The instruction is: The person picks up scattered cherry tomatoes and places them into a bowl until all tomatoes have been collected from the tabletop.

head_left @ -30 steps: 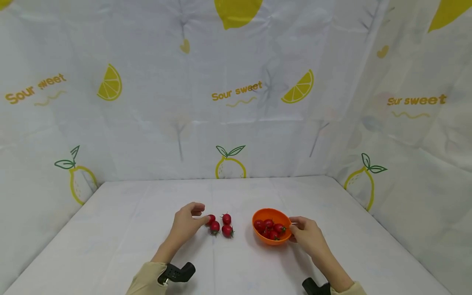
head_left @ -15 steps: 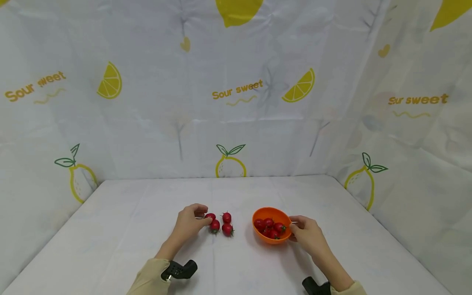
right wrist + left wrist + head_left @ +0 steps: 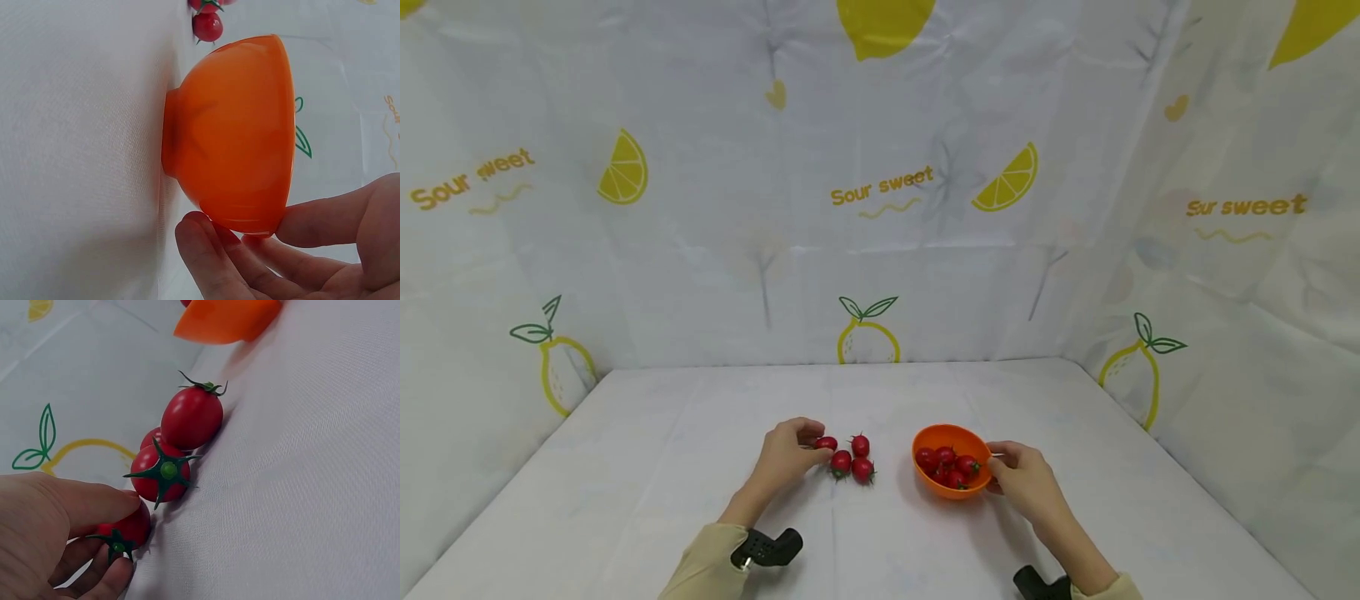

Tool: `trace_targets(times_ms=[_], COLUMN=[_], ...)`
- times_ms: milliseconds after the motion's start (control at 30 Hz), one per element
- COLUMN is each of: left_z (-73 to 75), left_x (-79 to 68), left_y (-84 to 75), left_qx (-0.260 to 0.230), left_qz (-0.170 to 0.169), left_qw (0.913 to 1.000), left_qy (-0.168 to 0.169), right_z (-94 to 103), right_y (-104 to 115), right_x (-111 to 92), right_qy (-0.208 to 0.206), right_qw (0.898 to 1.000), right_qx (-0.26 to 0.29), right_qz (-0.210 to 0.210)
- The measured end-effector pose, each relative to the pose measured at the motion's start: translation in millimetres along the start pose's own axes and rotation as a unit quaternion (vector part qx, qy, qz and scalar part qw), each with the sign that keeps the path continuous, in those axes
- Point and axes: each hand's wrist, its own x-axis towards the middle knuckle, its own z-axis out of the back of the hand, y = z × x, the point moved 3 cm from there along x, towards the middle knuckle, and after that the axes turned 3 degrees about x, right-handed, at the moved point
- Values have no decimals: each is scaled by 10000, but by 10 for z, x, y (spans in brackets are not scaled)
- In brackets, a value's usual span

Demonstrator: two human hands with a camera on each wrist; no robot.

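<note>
Head view: red tomato in left grip

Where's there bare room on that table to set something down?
The table is bare left of the left hand, right of the right hand, and behind the orange bowl up to the lemon-print backdrop. It's crowded where four tomatoes bunch by the left hand; only a narrow gap separates them from the bowl.

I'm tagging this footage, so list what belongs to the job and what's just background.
Apparently in the job:
tomato pinched by the left hand
three loose tomatoes
orange bowl held by the right hand
tomatoes inside the bowl

Apparently background:
white table covering
lemon-print backdrop
black wrist devices
</note>
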Motion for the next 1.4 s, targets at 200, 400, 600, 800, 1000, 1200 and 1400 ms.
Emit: trace_targets(times_ms=[200, 400, 600, 800, 1000, 1200, 1400], left_z=[-21, -26, -19, -6, 21, 34, 29], left_x=[21, 14, 6, -6, -6, 5, 2], left_y=[21, 28, 21, 11, -29, -108, -223], left_qx=[-15, 84, 172, 203, 227, 218, 100], left_qz=[-51, -117, -91, -20, -3, -5, -144], left_qw=[10000, 9999, 9998, 9998, 9995, 9994, 9993], left_qy=[23, 20, -2, -57, -211, -283, -323], right_z=[4, 2, 2, 4, 0, 8, 9], right_y=[9, -8, -30, -28, -20, -7, 8], right_x=[-3, 9, 19, 15, 17, 9, -7], right_qy=[4, 12, 14, 5, 18, 29, 59], right_qw=[10000, 10000, 10000, 10000, 10000, 10000, 10000], right_qx=[-14, -20, -2, -18, -18, -6, 22], right_qz=[18, -14, -3, 10, -12, 19, 12])
